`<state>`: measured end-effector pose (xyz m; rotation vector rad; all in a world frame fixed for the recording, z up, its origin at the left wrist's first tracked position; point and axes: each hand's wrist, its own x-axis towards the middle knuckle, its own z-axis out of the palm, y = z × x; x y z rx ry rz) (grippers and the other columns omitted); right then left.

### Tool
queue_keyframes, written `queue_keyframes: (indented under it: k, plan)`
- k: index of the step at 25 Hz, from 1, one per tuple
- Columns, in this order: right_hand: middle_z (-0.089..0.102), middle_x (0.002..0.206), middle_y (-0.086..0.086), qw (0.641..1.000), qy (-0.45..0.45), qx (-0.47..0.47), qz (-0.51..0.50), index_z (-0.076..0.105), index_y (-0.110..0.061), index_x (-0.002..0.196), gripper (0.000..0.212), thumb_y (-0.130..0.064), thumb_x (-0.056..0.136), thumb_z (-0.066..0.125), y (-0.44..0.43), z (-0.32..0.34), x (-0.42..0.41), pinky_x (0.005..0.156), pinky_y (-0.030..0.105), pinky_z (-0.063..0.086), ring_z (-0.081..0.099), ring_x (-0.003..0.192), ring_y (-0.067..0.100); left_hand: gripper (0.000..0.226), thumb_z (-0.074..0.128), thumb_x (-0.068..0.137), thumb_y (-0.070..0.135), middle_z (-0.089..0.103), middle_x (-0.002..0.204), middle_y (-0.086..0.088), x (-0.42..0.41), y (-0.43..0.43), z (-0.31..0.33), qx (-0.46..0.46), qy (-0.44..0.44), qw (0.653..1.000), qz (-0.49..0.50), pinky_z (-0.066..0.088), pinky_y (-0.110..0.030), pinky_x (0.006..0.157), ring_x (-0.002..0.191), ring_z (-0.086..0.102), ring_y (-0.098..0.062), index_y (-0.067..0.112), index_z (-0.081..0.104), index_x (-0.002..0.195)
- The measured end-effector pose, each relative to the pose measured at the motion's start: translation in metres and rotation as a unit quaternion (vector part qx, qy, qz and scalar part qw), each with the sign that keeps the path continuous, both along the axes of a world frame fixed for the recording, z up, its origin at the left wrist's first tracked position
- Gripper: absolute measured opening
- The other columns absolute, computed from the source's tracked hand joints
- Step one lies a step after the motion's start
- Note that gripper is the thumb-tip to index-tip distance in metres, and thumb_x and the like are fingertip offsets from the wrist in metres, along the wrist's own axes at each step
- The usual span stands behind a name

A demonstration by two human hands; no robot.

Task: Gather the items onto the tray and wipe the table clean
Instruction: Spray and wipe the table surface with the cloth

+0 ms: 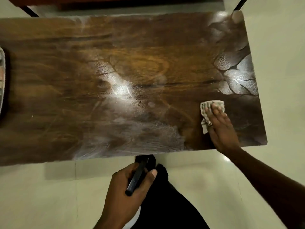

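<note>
A pale rimmed object (2, 76), probably the tray, is cut off at the left end of the dark brown wooden desk (148, 63). The left hand (130, 187) grips a slim black bar-shaped object (137, 177) in front of the desk. The right hand (221, 128), fingers flat, presses the patterned grey cloth (208, 108) near the right front corner. The cloth is probably soft, light and limp; press at its centre.
</note>
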<state>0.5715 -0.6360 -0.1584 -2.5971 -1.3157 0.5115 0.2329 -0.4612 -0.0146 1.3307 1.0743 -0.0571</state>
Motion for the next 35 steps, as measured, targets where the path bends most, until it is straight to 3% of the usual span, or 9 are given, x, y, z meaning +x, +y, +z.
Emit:
queue_keyframes:
  k: [4, 7, 10, 13, 17, 21, 26, 30, 35]
  plan:
    - [0.019, 0.177, 0.011, 0.952, 0.024, 0.059, -0.3, 0.027, -0.02, 0.168, 0.074, -0.032, 0.096, 0.041, 0.074, -0.01, -0.098, 0.132, 0.053, 0.015, 0.015, 0.164, 0.033, 0.052, 0.067, 0.079, 0.07, 0.042, 0.055, -0.006, -0.012, -0.015, -0.013, 0.044, 0.052, 0.998, -0.013, 0.033, -0.034, 0.06, 0.053, 0.043, -0.017, 0.024, 0.052, 0.061]
    - [0.013, 0.179, 0.003, 0.999, 0.031, 0.01, -0.027, 0.02, -0.026, 0.17, 0.07, -0.031, 0.103, 0.038, 0.066, -0.003, -0.148, 0.134, 0.047, 0.011, 0.007, 0.166, 0.024, 0.053, 0.072, 0.087, 0.059, 0.038, 0.054, -0.003, -0.016, -0.018, -0.015, 0.043, 0.057, 0.997, 0.014, 0.031, -0.036, 0.06, 0.053, 0.038, -0.016, 0.022, 0.046, 0.058]
    - [0.013, 0.179, -0.002, 0.961, 0.004, -0.018, 0.275, 0.02, -0.029, 0.17, 0.069, -0.029, 0.105, 0.043, 0.009, 0.001, -0.114, 0.134, 0.046, 0.014, 0.008, 0.166, 0.019, 0.046, 0.078, 0.094, 0.037, 0.041, 0.058, -0.013, -0.024, -0.019, -0.01, 0.023, 0.044, 0.998, 0.036, 0.033, -0.036, 0.06, 0.054, 0.04, -0.017, 0.01, 0.054, 0.066]
    - [0.025, 0.176, 0.006, 1.0, -0.008, 0.02, 0.022, 0.032, -0.024, 0.167, 0.066, -0.025, 0.103, 0.045, -0.028, -0.006, -0.082, 0.127, 0.058, 0.027, 0.02, 0.164, 0.027, 0.033, 0.078, 0.093, 0.033, 0.051, 0.052, -0.003, -0.033, -0.013, -0.005, 0.036, 0.033, 0.999, 0.019, 0.041, -0.031, 0.057, 0.048, 0.048, -0.015, 0.007, 0.065, 0.076]
    - [0.024, 0.175, 0.015, 0.937, -0.014, 0.044, -0.347, 0.03, -0.015, 0.167, 0.072, -0.029, 0.098, 0.041, 0.048, -0.004, -0.153, 0.13, 0.057, 0.02, 0.02, 0.162, 0.037, 0.028, 0.078, 0.093, 0.028, 0.05, 0.05, -0.003, -0.031, -0.001, -0.002, 0.043, 0.02, 0.999, 0.027, 0.04, -0.023, 0.053, 0.044, 0.047, -0.013, 0.007, 0.066, 0.077]
    - [0.002, 0.18, 0.005, 0.997, 0.058, -0.018, -0.05, 0.011, -0.025, 0.171, 0.076, -0.038, 0.101, 0.037, 0.139, 0.002, -0.265, 0.133, 0.053, 0.014, 0.0, 0.166, 0.028, 0.019, 0.079, 0.092, 0.026, 0.056, 0.051, 0.0, -0.028, 0.016, 0.003, 0.051, 0.024, 0.998, 0.033, 0.044, -0.02, 0.054, 0.044, 0.052, -0.008, 0.014, 0.071, 0.08]
    - [0.016, 0.179, 0.0, 0.936, 0.02, 0.016, 0.352, 0.027, -0.027, 0.168, 0.069, -0.035, 0.104, 0.049, 0.12, -0.007, -0.213, 0.134, 0.042, 0.01, 0.009, 0.166, 0.02, 0.017, 0.077, 0.092, 0.024, 0.056, 0.049, -0.001, -0.032, 0.043, 0.006, 0.03, 0.007, 0.998, 0.05, 0.042, -0.026, 0.054, 0.042, 0.049, -0.009, 0.021, 0.072, 0.076]
    - [0.022, 0.177, 0.004, 0.999, -0.016, 0.005, 0.03, 0.026, -0.026, 0.169, 0.071, -0.029, 0.1, 0.045, 0.088, -0.004, -0.08, 0.13, 0.053, 0.024, 0.02, 0.164, 0.025, 0.02, 0.076, 0.091, 0.03, 0.051, 0.049, -0.004, -0.034, 0.063, 0.006, 0.03, 0.001, 0.998, 0.047, 0.041, -0.024, 0.053, 0.042, 0.046, -0.009, 0.018, 0.069, 0.077]
    - [0.02, 0.176, 0.016, 0.949, -0.019, 0.0, -0.314, 0.024, -0.016, 0.169, 0.076, -0.036, 0.097, 0.036, 0.179, 0.0, -0.097, 0.133, 0.05, 0.013, 0.018, 0.163, 0.036, 0.04, 0.075, 0.085, 0.04, 0.041, 0.053, -0.02, -0.026, 0.081, 0.005, 0.023, 0.003, 0.997, 0.071, 0.037, -0.029, 0.053, 0.045, 0.044, -0.016, 0.001, 0.068, 0.083]
